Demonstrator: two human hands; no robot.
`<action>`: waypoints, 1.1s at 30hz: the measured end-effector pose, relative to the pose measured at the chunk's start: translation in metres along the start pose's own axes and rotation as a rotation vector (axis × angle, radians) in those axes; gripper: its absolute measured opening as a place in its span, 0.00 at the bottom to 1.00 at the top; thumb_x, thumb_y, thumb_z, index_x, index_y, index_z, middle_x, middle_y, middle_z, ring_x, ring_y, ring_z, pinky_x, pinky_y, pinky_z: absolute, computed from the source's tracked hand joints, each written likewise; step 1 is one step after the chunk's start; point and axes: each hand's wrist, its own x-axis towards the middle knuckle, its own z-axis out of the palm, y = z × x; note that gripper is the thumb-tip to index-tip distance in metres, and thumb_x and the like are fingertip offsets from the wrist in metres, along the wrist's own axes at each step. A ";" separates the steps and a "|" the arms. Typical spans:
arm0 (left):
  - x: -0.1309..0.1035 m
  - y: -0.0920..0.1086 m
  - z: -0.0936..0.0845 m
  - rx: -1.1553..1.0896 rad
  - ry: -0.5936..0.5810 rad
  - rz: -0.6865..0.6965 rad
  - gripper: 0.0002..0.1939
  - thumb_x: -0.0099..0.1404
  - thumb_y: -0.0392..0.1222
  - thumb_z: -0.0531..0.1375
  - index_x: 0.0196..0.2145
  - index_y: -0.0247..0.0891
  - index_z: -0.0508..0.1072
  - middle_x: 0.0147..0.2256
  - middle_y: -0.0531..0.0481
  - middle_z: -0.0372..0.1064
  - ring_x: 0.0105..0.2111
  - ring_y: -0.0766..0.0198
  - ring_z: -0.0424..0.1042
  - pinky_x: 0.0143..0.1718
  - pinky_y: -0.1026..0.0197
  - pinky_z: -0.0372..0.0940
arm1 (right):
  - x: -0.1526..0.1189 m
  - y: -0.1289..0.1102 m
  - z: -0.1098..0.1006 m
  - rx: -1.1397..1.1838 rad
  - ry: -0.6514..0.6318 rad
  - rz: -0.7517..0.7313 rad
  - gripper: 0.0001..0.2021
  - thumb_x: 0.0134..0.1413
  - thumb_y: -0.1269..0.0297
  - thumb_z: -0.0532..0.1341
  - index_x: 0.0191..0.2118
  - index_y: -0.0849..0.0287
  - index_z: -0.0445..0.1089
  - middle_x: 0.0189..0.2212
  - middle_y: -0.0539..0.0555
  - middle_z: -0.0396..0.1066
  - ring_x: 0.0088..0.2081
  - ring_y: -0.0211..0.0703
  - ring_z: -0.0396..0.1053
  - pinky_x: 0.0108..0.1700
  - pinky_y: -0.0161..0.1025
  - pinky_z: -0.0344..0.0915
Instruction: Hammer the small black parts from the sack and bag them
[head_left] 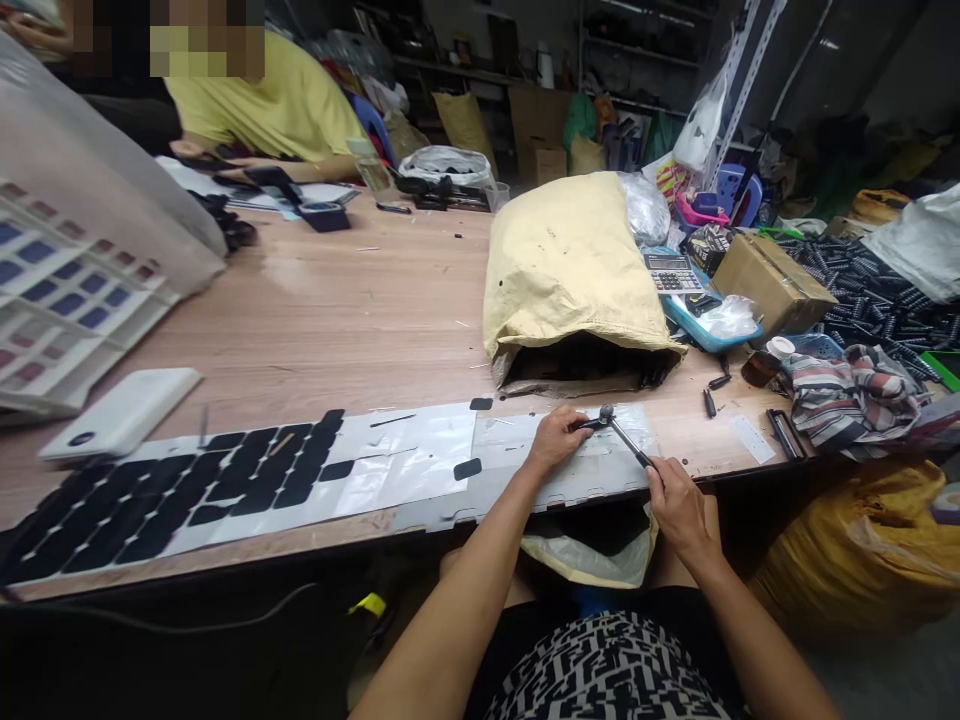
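My left hand (559, 437) is closed on a short black part, low over the pale board (517, 455) at the table's front edge. My right hand (679, 502) grips the near end of a slim dark rod (632, 442). A small round black piece (606, 413) sits at the rod's far end, where it meets the part from my left hand. Left of the board lies a white sheet (409, 450) with rows of black rounded pieces (161, 497) on it. Behind my hands stands a yellow sack (570, 260), its dark mouth facing me.
An open sack (592, 560) hangs below the table edge. A brown bottle (765, 365), striped cloth (855, 390), cardboard box (772, 282) and calculator (673, 273) are at the right. A white case (120, 410) lies left. Across the table is a person in yellow (292, 100).
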 end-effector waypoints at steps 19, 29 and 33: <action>0.001 0.005 0.000 0.090 -0.017 -0.024 0.07 0.58 0.39 0.67 0.36 0.41 0.78 0.34 0.52 0.69 0.34 0.62 0.68 0.38 0.60 0.65 | 0.055 0.034 0.019 -0.310 0.060 -0.025 0.16 0.68 0.60 0.52 0.50 0.59 0.73 0.37 0.57 0.71 0.40 0.47 0.64 0.40 0.40 0.56; -0.001 0.015 -0.007 0.037 -0.025 -0.002 0.08 0.63 0.44 0.62 0.38 0.40 0.77 0.34 0.51 0.69 0.35 0.62 0.69 0.39 0.60 0.64 | 0.064 0.043 0.034 -0.357 0.099 -0.008 0.14 0.65 0.59 0.57 0.52 0.56 0.72 0.41 0.56 0.69 0.41 0.48 0.60 0.41 0.41 0.52; -0.032 0.041 -0.017 -0.090 -0.007 0.001 0.11 0.66 0.47 0.59 0.41 0.39 0.75 0.36 0.50 0.72 0.33 0.63 0.69 0.36 0.61 0.65 | 0.063 0.042 0.033 -0.338 0.088 0.008 0.14 0.65 0.59 0.57 0.51 0.56 0.72 0.41 0.57 0.69 0.42 0.48 0.60 0.42 0.42 0.53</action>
